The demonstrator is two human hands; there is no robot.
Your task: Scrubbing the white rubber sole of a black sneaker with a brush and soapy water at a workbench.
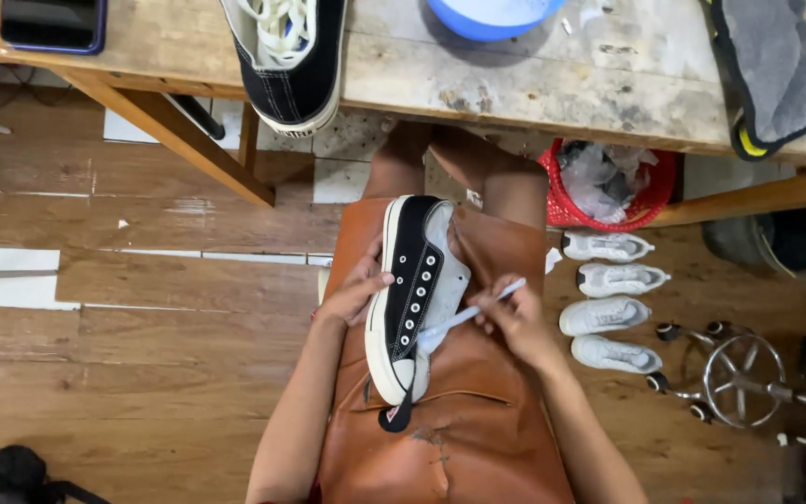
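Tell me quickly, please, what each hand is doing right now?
Left hand: gripping the black sneaker.
Right hand: closed on a thin white tool.

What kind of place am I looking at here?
Probably a shoe cleaning or repair workshop: a black sneaker on a leather apron, a worn wooden workbench, and white sneakers lined up on the floor.

A black canvas sneaker (409, 280) with white stitching, silver eyelets and a white sole lies on a tan-brown leather apron (459, 429). A pale blue brush (473, 313) crosses it. Nearby: four white shoes (608, 299), a red basket (650, 201), a blue bowl (492, 17), a grey cloth (781, 65).
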